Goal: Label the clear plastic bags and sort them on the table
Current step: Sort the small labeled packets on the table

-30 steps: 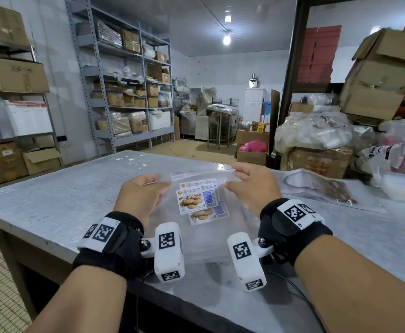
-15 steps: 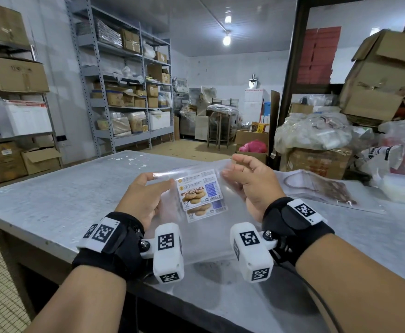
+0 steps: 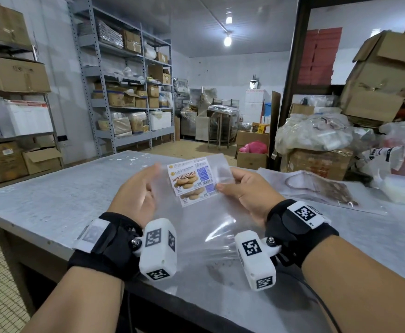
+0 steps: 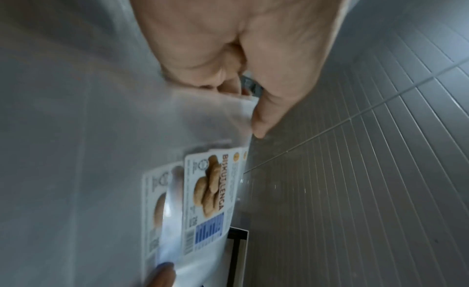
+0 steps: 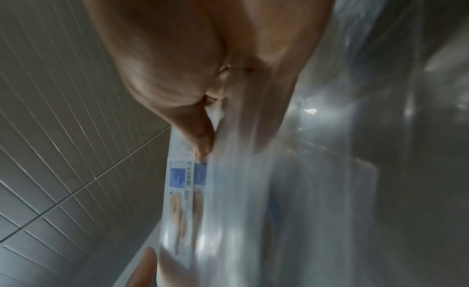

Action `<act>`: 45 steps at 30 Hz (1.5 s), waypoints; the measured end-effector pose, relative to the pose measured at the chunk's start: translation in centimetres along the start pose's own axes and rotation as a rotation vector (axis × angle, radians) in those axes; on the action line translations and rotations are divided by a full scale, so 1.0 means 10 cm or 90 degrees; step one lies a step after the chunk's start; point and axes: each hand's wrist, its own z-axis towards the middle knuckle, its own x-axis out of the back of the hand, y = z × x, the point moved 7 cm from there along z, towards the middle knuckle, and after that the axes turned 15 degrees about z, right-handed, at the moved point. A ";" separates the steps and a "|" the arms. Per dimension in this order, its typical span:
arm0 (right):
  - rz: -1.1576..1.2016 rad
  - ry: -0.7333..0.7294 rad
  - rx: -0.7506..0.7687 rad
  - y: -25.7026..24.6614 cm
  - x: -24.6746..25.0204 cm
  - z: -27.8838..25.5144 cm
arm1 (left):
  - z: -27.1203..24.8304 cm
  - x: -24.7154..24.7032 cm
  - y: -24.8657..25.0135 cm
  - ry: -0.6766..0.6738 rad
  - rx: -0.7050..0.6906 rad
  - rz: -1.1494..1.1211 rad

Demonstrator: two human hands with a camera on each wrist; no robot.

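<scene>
Both hands hold a clear plastic bag [image 3: 204, 212] up off the tabletop [image 3: 59, 191]; its lower part hangs down toward the near edge of the tabletop, between the two wrists. The right hand [image 3: 243, 191] grips the bag's right edge, thumb curled over the front just beside the label [image 3: 192, 175]; the left hand [image 3: 136, 193] holds the left edge, and from the left wrist view its fingers [image 4: 218, 71] look curled behind the plastic with the thumb in front, though blur makes that grip less than certain. A second label [image 3: 196, 194] sits just below the first, partly covered by it; whether it is on the same bag or one behind I cannot tell. To the right of the bag a flat bag of brown contents [image 3: 326, 188] lies on the tabletop.

The step in hand seems to be checking the label before sorting; it would go best with the plastic kept taut between the hands, so the label lies flat; pinch only at the edges, since thin plastic slips and creases easily; then lay it down flat, label up.
</scene>
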 end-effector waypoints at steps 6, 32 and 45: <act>0.082 -0.060 -0.058 -0.06 0.00 -0.04 | -0.02 -0.09 0.01 -0.037 0.026 -0.022; -0.094 0.269 0.055 -0.68 1.02 -0.39 | 0.03 -0.12 0.16 0.030 -0.093 -0.125; -0.200 0.447 0.165 -0.84 1.97 -1.29 | -0.06 -0.88 -0.07 -0.047 -0.124 0.322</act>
